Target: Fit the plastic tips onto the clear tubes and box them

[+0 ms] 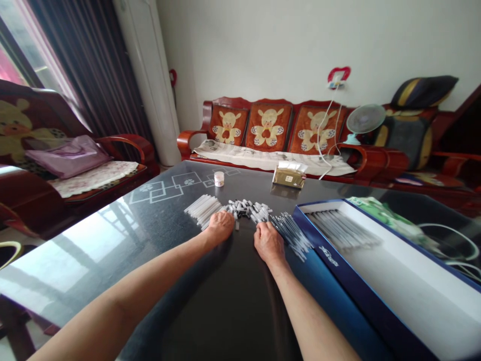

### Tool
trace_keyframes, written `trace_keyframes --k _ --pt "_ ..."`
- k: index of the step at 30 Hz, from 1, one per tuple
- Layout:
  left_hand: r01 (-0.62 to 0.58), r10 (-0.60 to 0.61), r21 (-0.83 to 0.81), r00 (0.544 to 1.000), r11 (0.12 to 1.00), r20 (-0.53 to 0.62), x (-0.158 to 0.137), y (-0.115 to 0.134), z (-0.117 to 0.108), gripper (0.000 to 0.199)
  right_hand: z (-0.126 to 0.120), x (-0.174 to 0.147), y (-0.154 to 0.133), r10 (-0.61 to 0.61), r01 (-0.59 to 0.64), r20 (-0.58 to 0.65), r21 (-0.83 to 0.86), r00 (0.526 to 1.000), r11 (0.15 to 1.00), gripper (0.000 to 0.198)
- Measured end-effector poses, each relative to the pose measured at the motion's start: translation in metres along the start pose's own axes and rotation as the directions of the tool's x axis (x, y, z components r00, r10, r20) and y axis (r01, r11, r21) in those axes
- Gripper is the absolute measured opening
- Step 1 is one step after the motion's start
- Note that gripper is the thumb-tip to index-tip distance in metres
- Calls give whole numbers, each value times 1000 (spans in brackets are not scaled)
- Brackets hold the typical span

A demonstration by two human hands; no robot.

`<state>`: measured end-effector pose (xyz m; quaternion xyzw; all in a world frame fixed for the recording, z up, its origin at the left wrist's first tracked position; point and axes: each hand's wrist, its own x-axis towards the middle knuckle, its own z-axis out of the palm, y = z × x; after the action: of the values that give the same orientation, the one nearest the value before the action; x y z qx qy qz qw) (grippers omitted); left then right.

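My left hand (221, 225) rests low over the dark table with its fingers curled inward, at the right end of a stack of white plastic tubes (203, 208). My right hand (269, 241) is also curled, beside a bundle of thin, dark-and-clear pen refills (291, 233). Whatever either hand may hold is hidden behind the fingers. Between and just beyond the hands lies a loose heap of small white and black pen caps (248, 208). To the right, an open blue box (361, 286) with a white inside holds a row of pens (340, 228) at its far end.
A small white round container (219, 179) and a tissue box (289, 175) stand toward the table's far edge. Green plastic packaging (391, 218) and a white cable (456, 230) lie past the blue box. A wooden sofa (268, 125) and a fan (364, 120) are behind the table.
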<state>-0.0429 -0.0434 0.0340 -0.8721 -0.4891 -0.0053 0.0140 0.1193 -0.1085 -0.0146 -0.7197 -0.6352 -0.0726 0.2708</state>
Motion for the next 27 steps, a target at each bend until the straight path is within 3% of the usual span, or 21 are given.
trace_keyframes --k 6,10,14,19,27 --pt "59 -59 -83 998 995 4 9 -22 -4 41 -1 0 -1 0 0 -5 11 1000 1000 17" --pt "-36 22 -250 998 968 -61 3 -29 0 38 0 0 0 -12 12 -11 9 1000 1000 17" --pt "-179 109 -452 978 874 -177 -4 -26 8 38 1 0 0 -23 23 -21 4 1000 1000 19" --pt "-276 189 -370 948 887 -255 -1 -23 14 40 0 -1 -1 -26 26 -29 3 999 1000 18" --pt "-359 317 -210 925 909 -211 4 -20 19 36 -4 -1 -2 -4 4 -6 14 1000 1000 17"
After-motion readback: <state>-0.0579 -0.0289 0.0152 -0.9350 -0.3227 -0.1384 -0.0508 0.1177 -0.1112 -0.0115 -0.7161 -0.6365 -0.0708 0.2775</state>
